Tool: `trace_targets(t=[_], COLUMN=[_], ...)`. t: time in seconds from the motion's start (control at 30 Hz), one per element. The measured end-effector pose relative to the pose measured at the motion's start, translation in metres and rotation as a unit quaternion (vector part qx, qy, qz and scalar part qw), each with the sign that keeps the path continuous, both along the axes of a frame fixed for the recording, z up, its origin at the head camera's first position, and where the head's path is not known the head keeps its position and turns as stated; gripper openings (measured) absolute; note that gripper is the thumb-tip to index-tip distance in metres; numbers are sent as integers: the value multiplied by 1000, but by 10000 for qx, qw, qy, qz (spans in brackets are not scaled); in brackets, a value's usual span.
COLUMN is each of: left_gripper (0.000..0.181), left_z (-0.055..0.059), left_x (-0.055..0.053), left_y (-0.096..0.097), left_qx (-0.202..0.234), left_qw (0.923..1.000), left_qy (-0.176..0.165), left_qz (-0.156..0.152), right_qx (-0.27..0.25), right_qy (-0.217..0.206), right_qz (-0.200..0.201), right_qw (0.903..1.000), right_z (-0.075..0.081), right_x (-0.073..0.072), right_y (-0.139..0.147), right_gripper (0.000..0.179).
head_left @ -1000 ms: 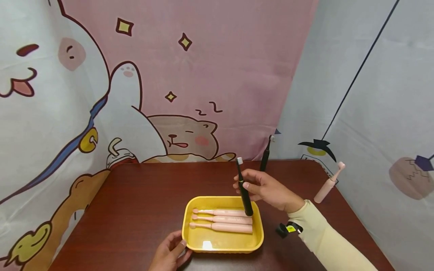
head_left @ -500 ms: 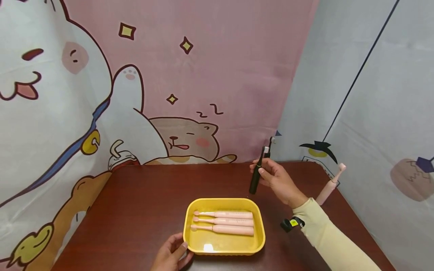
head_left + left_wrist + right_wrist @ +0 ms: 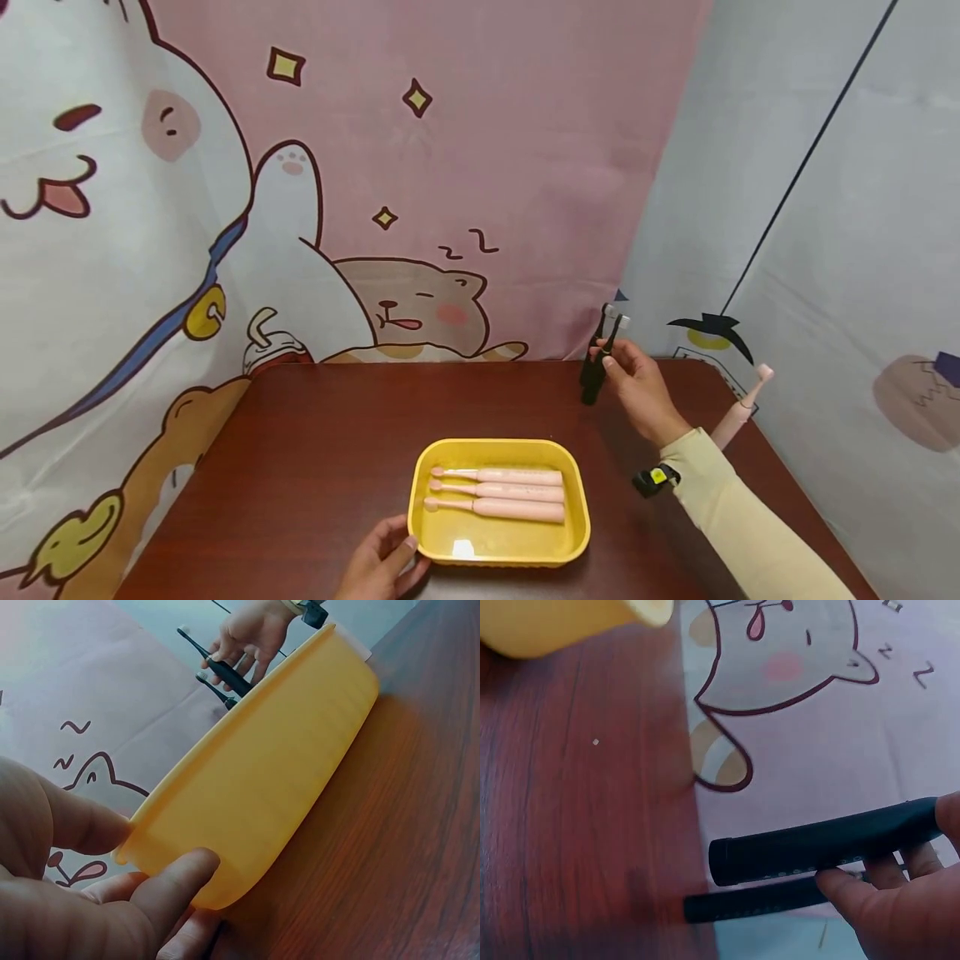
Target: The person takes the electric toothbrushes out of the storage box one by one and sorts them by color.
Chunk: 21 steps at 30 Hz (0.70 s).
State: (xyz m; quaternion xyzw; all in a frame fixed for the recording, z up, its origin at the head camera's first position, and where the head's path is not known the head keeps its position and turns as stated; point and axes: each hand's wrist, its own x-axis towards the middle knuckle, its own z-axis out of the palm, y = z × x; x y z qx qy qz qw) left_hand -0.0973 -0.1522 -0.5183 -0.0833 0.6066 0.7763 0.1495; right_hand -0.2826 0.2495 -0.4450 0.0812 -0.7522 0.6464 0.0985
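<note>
My right hand [image 3: 643, 393] holds a black electric toothbrush [image 3: 597, 380], its white bristle head up and its handle end low over the far right of the table. Right behind it a second black toothbrush [image 3: 757, 901] stands upright, partly covered by the first in the head view. In the right wrist view the held handle [image 3: 810, 846] runs alongside the standing one. My left hand [image 3: 377, 560] grips the left end of a yellow tray [image 3: 450, 537], thumb and fingers at its rim and wall. Three pink electric toothbrushes [image 3: 520, 492] lie side by side in the tray.
Another pink toothbrush [image 3: 731, 423] stands upright at the right side, partly behind the right sleeve [image 3: 738, 508]. The dark red wooden table [image 3: 322, 450] ends at a cartoon-printed cloth [image 3: 555, 167] at the back and sides.
My right hand has carried the black toothbrush from above the tray to the back right, beside the other black one. My left hand and the tray have stayed in place.
</note>
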Motion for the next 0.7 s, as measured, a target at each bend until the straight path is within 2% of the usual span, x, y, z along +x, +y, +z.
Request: trace_targets(t=[0.3, 0.7], left_gripper=[55, 55], left_z=[1, 1], left_x=[-1, 0], left_y=[0, -2], left_qx=[34, 22], left_qw=[10000, 9999], left_qy=[4, 51], left_qz=[-30, -126], right_qx=[260, 84], right_qy=[-57, -45], right_qz=[-430, -686], right_qw=[9987, 9976], right_z=[-19, -39], right_x=[-19, -36], right_y=[10, 12], right_gripper=[36, 34])
